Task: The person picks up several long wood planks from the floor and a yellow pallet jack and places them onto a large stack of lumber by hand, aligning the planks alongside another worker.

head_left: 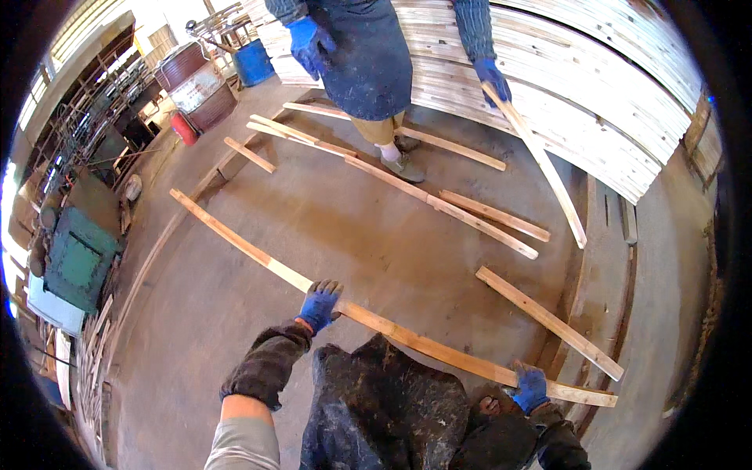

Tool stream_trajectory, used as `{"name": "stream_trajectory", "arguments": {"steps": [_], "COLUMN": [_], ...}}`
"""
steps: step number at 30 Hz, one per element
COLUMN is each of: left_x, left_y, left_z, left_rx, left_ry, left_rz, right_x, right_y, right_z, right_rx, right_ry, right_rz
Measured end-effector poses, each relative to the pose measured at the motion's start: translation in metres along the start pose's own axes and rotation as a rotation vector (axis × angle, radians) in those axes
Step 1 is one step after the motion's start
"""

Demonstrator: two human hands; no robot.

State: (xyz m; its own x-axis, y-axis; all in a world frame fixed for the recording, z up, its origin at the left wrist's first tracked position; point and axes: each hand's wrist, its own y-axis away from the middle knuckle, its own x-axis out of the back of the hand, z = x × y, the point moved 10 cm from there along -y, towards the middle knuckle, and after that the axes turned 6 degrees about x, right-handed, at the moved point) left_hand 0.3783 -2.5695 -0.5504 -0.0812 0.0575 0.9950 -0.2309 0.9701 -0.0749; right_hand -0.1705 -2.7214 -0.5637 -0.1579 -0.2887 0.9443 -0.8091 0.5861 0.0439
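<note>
Long wooden slat (392, 329) runs diagonally across the frame, from the upper left near the concrete floor (352, 227) edge down to the lower right. Left hand (319, 304), blue-gloved, curled over the slat about midway along its length, fingers wrapped on the top edge. Right hand (531, 388), also blue-gloved, closed around the slat close to its lower-right end; a short stub projects past the grip. Between the two hands the slat passes just above a dark apron (384, 407). Upper centre: a second person (368, 55) in blue gloves holds another slat (540, 168) angled down to the right. Loose slats (439, 204) lie on the floor between.
</note>
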Motion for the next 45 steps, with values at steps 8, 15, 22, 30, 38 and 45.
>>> {"name": "stream_trajectory", "arguments": {"steps": [8, 15, 22, 30, 38, 45], "left_x": [-0.005, -0.008, -0.008, -0.015, -0.009, -0.004], "left_y": [0.038, 0.049, 0.047, 0.043, 0.035, 0.049], "left_z": [-0.012, 0.004, 0.008, 0.001, 0.007, 0.007], "left_rx": [0.191, 0.208, 0.216, 0.215, 0.234, 0.288], "left_ry": [0.106, 0.141, 0.157, 0.072, 0.095, 0.049], "left_rz": [0.01, 0.024, -0.024, -0.131, -0.178, -0.219], "right_x": [-0.007, 0.056, 0.067, 0.045, -0.008, -0.04], "right_y": [0.008, 0.004, -0.073, -0.232, -0.348, -0.389], "right_z": [-0.003, -0.021, 0.04, 0.109, 0.172, 0.178], "right_rx": [0.073, 0.125, 0.063, 0.023, 0.008, -0.066], "right_ry": [0.108, -0.075, -0.001, 0.118, 0.357, 0.467], "right_rz": [0.002, 0.066, 0.125, 0.182, 0.286, 0.222]}}
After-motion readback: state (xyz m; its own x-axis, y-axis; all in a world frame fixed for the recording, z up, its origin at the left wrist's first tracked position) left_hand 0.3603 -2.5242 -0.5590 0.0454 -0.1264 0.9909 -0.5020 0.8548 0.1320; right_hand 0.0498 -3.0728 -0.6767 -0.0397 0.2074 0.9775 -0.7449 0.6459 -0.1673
